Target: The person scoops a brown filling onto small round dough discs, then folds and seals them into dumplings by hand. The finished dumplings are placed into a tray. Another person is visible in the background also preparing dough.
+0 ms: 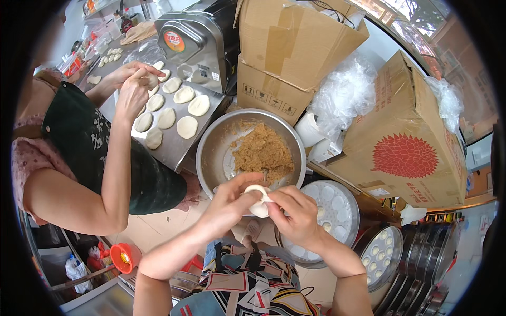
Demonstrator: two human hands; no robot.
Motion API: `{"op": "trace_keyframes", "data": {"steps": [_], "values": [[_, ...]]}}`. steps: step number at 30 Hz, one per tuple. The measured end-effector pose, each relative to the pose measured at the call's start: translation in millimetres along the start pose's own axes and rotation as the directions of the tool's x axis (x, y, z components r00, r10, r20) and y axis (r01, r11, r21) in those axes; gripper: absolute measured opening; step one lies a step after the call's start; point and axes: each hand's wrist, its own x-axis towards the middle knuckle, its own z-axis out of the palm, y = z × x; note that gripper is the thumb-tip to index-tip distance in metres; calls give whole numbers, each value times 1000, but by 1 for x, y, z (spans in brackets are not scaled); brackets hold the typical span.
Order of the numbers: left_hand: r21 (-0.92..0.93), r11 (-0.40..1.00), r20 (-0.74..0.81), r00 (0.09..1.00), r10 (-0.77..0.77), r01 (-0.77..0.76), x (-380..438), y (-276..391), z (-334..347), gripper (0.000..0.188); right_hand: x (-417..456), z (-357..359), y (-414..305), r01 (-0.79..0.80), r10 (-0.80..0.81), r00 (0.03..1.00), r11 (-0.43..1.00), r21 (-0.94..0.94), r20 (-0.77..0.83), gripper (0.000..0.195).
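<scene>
My left hand cradles a round dough wrapper whose edge is partly gathered. With its fingertips, my right hand pinches the wrapper's right edge. What lies inside the wrapper is hidden. Both hands are over the near rim of a large stainless steel bowl. A mound of brown, crumbly filling rests in the bowl, and part of a utensil shows at its near side. Below and right of my right hand is a round steamer tray with paper liners and a few small buns.
A co-worker's hands handle dough over a metal worktop bearing several flattened dough discs. Cardboard boxes stand behind the bowl. Another steamer tray holds several buns beside stacked steamers. An orange bucket is at lower left.
</scene>
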Motion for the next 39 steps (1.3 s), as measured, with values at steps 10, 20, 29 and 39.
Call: {"op": "trace_keyframes", "data": {"steps": [10,20,29,39], "values": [[217,962,25,986,166,-168,-9,-5,-9,36,12,4,-8,-48,35,986,996,78,161,20],[369,929,288,949,-126,12,2,19,-28,40,12,2,-15,1,-20,975,996,89,220,23],[-228,940,-17,967,256,-253,0,-22,-4,63,7,4,-14,-79,82,996,994,81,-25,24],[25,903,-353,841,410,-429,-1,-40,20,51,16,3,-14,-2,-17,985,994,106,171,22]]}}
